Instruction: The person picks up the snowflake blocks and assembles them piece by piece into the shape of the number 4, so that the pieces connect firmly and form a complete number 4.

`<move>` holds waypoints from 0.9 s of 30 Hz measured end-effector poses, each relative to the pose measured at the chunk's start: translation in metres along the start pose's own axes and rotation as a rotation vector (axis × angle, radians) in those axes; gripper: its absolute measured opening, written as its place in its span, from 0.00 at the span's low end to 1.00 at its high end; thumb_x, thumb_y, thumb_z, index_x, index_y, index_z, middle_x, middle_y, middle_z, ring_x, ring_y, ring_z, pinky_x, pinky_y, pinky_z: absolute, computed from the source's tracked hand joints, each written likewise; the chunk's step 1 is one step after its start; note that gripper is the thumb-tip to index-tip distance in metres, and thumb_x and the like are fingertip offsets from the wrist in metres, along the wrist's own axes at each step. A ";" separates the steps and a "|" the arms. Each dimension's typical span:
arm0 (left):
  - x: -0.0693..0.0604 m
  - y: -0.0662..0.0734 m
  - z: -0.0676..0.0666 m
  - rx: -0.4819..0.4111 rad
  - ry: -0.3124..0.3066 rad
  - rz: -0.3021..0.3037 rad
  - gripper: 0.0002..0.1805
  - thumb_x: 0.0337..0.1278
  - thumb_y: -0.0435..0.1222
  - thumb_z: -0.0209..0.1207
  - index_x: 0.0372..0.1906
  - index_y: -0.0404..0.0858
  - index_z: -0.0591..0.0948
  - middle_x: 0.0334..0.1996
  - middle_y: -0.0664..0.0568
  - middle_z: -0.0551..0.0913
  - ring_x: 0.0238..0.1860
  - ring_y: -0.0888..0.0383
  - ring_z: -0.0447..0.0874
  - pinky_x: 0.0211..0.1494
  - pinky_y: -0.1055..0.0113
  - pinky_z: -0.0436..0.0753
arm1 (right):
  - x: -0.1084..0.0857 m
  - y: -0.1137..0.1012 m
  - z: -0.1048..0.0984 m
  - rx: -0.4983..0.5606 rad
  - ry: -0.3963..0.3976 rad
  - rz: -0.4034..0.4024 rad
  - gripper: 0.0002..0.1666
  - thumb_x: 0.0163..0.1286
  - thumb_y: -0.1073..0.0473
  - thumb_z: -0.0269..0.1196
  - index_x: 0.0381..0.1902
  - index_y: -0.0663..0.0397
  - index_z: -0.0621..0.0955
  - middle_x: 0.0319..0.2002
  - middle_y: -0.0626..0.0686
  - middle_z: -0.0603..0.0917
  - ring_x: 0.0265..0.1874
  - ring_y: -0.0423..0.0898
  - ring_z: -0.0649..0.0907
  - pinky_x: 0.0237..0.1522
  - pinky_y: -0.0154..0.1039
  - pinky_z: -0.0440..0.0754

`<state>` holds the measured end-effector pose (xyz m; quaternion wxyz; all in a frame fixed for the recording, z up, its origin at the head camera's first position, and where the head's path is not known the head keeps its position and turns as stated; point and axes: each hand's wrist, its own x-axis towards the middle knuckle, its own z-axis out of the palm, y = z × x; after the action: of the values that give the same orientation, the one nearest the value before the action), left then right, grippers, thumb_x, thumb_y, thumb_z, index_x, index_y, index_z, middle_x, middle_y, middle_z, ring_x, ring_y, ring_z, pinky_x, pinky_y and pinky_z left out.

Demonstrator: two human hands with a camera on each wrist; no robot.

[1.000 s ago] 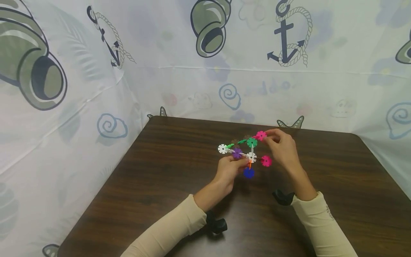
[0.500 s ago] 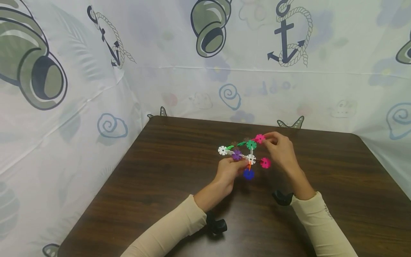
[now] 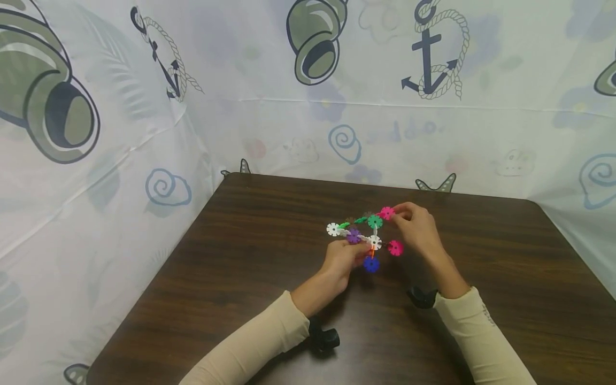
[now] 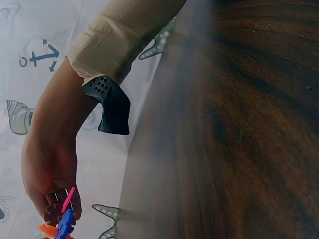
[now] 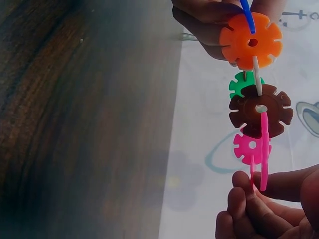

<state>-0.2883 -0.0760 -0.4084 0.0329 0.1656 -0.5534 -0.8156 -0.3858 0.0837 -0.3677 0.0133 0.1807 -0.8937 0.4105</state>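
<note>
A chain of interlocking notched plastic discs hangs above the table, joined into a loop with short branches. In the head view it includes a white disc, a purple disc, a green disc and a blue disc. My left hand grips the chain from below, near another white disc. At the far right end, thumb and fingers of my right hand pinch a pink disc. The right wrist view shows an orange disc and a brown disc between both hands.
A dark wood-grain table lies under both arms. Black wrist-worn devices, one at the left cuff and one at the right cuff, jut inward. Behind the table hangs a printed white curtain.
The disc chain has sunk a little toward me. My right hand has come down and slightly left, still pinching the pink disc; my left hand keeps its hold, nearly still.
</note>
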 end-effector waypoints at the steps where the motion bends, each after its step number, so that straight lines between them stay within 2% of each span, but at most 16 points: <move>1: 0.000 -0.001 -0.001 0.001 0.000 -0.001 0.12 0.61 0.27 0.65 0.47 0.24 0.85 0.27 0.56 0.87 0.32 0.65 0.86 0.51 0.65 0.87 | 0.000 0.001 0.001 -0.002 -0.006 0.005 0.20 0.79 0.55 0.56 0.59 0.63 0.80 0.48 0.65 0.89 0.46 0.58 0.87 0.42 0.41 0.80; 7: 0.002 -0.005 -0.004 -0.009 -0.007 -0.019 0.12 0.60 0.27 0.65 0.46 0.24 0.85 0.28 0.55 0.88 0.33 0.63 0.87 0.52 0.64 0.88 | 0.004 0.006 0.006 -0.024 -0.025 0.020 0.20 0.79 0.55 0.57 0.60 0.63 0.80 0.45 0.65 0.88 0.40 0.54 0.85 0.36 0.37 0.79; 14: 0.003 -0.009 -0.007 -0.003 -0.017 -0.041 0.14 0.59 0.27 0.65 0.49 0.24 0.84 0.32 0.52 0.90 0.37 0.61 0.88 0.59 0.58 0.86 | 0.008 0.011 0.009 -0.053 -0.064 0.028 0.20 0.78 0.56 0.57 0.58 0.64 0.80 0.44 0.64 0.89 0.38 0.52 0.85 0.35 0.37 0.78; 22: 0.004 -0.011 -0.010 -0.006 -0.014 -0.072 0.15 0.59 0.26 0.65 0.50 0.21 0.84 0.35 0.48 0.90 0.42 0.58 0.89 0.62 0.56 0.85 | 0.014 0.021 0.014 -0.052 -0.125 0.014 0.18 0.77 0.59 0.57 0.55 0.67 0.81 0.45 0.63 0.90 0.42 0.54 0.88 0.35 0.36 0.78; 27: 0.004 -0.013 -0.012 -0.005 -0.011 -0.086 0.16 0.59 0.26 0.64 0.50 0.21 0.83 0.37 0.46 0.90 0.42 0.57 0.88 0.62 0.57 0.86 | 0.018 0.025 0.019 -0.045 -0.154 0.042 0.17 0.77 0.60 0.58 0.54 0.69 0.80 0.43 0.64 0.91 0.39 0.52 0.88 0.32 0.35 0.77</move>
<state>-0.2871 -0.0830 -0.4252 -0.0048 0.1849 -0.5438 -0.8186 -0.4081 0.0787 -0.3953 -0.0600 0.1928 -0.9046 0.3755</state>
